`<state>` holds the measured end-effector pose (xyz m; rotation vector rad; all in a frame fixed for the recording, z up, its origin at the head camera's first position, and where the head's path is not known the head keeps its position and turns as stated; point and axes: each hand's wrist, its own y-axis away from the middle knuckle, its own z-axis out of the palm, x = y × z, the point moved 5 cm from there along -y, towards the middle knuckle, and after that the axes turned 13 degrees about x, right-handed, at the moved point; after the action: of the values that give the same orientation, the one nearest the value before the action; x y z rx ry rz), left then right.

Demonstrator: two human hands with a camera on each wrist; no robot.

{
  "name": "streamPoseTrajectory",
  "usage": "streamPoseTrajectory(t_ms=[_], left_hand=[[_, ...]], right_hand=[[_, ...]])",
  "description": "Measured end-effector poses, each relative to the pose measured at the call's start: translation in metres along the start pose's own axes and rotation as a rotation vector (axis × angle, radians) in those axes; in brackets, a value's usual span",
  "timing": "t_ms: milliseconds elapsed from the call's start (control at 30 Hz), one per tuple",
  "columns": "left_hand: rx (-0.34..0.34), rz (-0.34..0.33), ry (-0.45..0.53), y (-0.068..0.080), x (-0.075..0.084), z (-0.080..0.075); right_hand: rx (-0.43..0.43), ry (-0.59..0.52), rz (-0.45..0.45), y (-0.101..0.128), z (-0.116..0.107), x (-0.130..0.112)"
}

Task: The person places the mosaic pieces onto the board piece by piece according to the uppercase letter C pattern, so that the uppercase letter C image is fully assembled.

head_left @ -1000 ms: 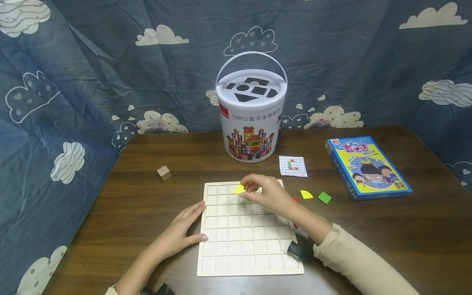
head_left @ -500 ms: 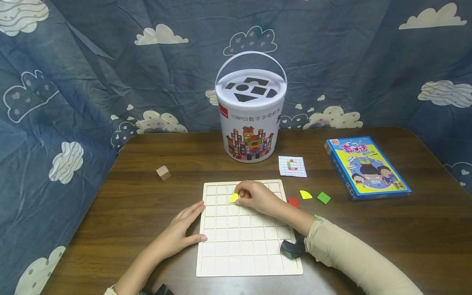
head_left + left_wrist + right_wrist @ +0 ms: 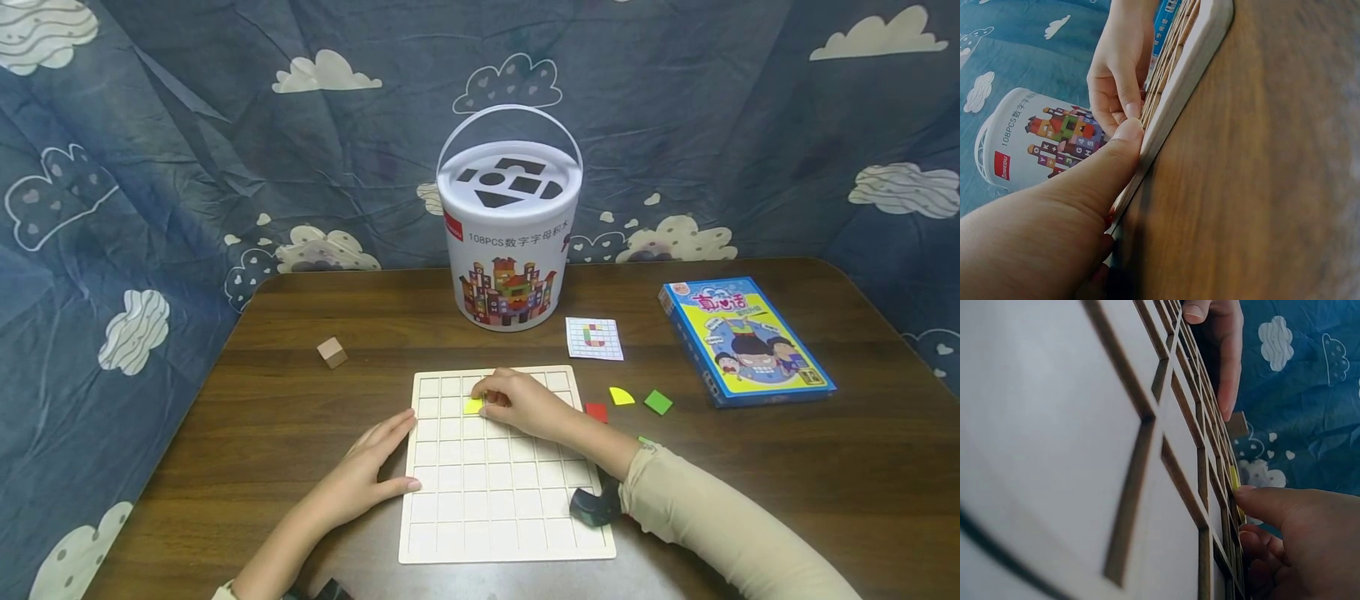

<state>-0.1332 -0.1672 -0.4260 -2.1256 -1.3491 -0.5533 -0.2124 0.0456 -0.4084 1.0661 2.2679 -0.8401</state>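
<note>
Between thumb and fingers, my right hand (image 3: 525, 406) pinches a yellow quarter-circle tile (image 3: 472, 407) down at a cell in the second row of a pale wooden grid board (image 3: 502, 504). The right wrist view shows the yellow tile (image 3: 1234, 478) as a sliver by the thumb, mostly hidden. My left hand (image 3: 366, 467) rests at the board's left edge, with thumb and fingertips spread and touching it. In the left wrist view, the left thumb lies along the rim of the board (image 3: 1179, 81).
Right of the board lie a red tile (image 3: 596, 412), another yellow quarter-circle tile (image 3: 622, 396) and a green tile (image 3: 658, 402). Behind stand a white bucket (image 3: 510, 242), a pattern card (image 3: 594, 338) and a blue-yellow box (image 3: 750, 342). A wooden cube (image 3: 332, 352) sits at left.
My right hand has brought the yellow tile slightly left and toward me, from the board's top row to the second row. The left hand has stayed put.
</note>
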Motion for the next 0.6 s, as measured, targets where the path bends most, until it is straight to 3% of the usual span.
streamPoseTrajectory(t_ms=[200,367,600], left_hand=[[0.001,-0.005,-0.002,0.0,0.0,-0.001],[0.001,-0.005,-0.005,0.001,0.0,-0.001],[0.0,-0.007,-0.006,0.0,0.001,-0.001]], right_hand=[[-0.055,0.012,0.009,0.001,-0.001,-0.002],[-0.103,-0.013,0.069,0.005,-0.007,-0.005],[-0.015,-0.038,0.08,0.016,-0.04,-0.015]])
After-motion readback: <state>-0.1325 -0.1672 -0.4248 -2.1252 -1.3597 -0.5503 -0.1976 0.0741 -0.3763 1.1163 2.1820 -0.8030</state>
